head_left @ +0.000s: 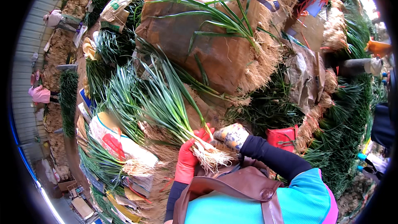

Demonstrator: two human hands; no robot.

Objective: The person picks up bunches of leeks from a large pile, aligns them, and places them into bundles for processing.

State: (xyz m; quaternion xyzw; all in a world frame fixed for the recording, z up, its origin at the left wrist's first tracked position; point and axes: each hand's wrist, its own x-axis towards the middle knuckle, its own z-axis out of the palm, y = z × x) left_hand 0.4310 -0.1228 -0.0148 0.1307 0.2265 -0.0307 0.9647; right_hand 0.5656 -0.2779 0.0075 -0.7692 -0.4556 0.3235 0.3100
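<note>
My left hand point(188, 157), in a red glove, is closed around a bunch of green onions point(168, 103). Their long leaves point away from me to the upper left, and pale stringy roots point(210, 157) hang out below the grip. Beside it, my right hand point(232, 136) wears a light patterned glove. Its fingers are pinched at the base of one green onion stalk point(200, 115) along the bunch's right side; the fingertips are partly hidden. A brown apron point(232, 184) lies over my lap just under the roots.
A large brown-wrapped bundle point(186, 54) with loose green onions point(232, 23) on top lies ahead. More green onions are heaped left point(124, 91) and right point(346, 128). A printed white bag point(112, 137) and a red pouch point(282, 138) flank me. Other people point(40, 94) are at the far left.
</note>
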